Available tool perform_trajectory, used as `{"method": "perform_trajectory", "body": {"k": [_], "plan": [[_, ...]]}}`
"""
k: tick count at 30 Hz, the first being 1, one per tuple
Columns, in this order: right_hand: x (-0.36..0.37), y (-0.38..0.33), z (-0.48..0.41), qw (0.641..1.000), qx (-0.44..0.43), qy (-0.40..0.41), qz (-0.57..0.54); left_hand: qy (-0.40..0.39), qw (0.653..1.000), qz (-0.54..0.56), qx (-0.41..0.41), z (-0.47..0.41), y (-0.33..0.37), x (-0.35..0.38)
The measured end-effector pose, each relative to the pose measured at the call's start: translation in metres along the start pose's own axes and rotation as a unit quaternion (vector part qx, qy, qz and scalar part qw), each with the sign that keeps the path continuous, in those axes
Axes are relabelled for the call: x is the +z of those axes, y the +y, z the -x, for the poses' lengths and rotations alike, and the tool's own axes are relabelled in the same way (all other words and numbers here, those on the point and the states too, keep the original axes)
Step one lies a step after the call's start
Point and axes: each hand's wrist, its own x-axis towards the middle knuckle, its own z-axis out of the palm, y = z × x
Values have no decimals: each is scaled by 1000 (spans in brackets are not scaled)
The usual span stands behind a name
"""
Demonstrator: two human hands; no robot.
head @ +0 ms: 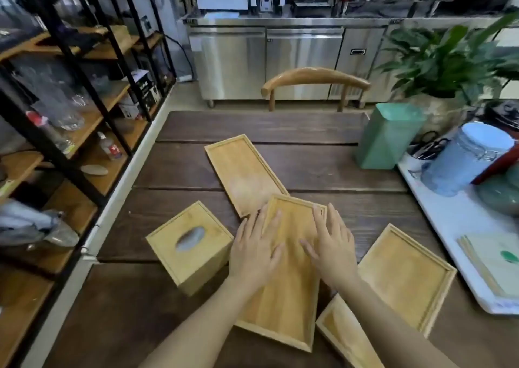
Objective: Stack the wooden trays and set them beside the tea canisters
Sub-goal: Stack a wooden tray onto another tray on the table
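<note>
Four wooden trays lie scattered across the lower half of the head view, none yet squarely stacked, so I judge the task to be at its start: gathering the first tray. The middle tray (283, 306) sits at lower centre, its far corner overlapping the near end of the long tray (241, 171) that slants toward the centre of the frame. A square tray (407, 277) lies at lower right, and a fourth tray (342, 331), partly hidden by the right forearm, sits at the bottom edge.

The left hand (254, 252) rests palm down over the middle tray's left rim, fingers spread and flat, gripping nothing. The right hand (331, 247) is likewise palm down on the tray's far right part, fingers splayed, nothing pinched. Both forearms reach in from the bottom of the frame.

The green tea canister (389, 137) stands at centre right, with a glass jar (466, 159) further right on a white tray (455, 218). A wooden tissue box (191, 244) sits at lower left.

Next, I would expect the hands to curl around the rims and lift or slide this tray onto another, keeping edges aligned.
</note>
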Motion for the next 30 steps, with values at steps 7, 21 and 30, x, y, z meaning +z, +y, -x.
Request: {"method": "perform_trajectory", "body": {"k": [7,21,30], "plan": [[28,-4,22,946,207,-118,-219,-155,951,155,-219,22,5,19],[-34,-22,5,890,237,-28,-388,-101,785,550,-265,3,-1,-45],[-78,58,30,848,351,149,-369,-278,798,470,-256,-13,87,-55]]}}
